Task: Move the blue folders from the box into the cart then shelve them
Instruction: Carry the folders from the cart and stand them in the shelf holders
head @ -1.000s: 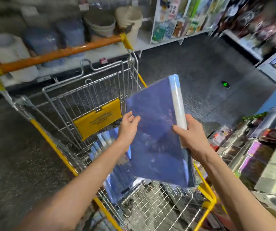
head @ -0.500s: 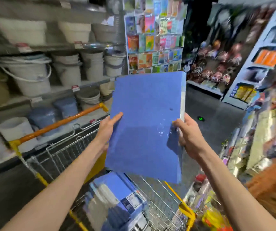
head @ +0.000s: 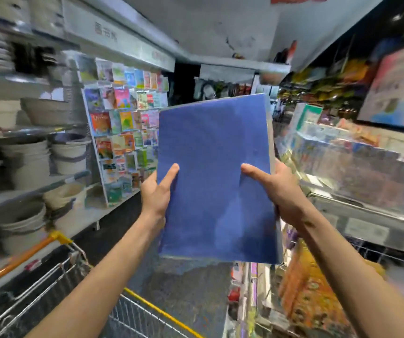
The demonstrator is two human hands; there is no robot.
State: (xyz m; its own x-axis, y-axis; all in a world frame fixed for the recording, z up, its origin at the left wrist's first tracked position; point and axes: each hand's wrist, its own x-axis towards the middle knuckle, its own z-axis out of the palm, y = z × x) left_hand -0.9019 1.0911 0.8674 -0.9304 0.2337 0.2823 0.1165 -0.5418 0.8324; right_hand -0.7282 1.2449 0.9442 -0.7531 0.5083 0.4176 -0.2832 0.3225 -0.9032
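Note:
A flat blue folder wrapped in clear plastic is held upright at chest height in the middle of the aisle. My left hand grips its left edge, thumb on the front face. My right hand grips the right edge the same way. The wire cart with its orange handle and yellow trim sits low at the bottom left; its inside is out of view.
Shelves of grey buckets line the left. A rack of colourful cards stands behind them. Packed shelves of goods run along the right. Dark floor stretches ahead down the aisle.
Both hands have lifted the folder up out of the cart to chest height. The view has tilted upward, so the folders lying in the cart have dropped out of sight.

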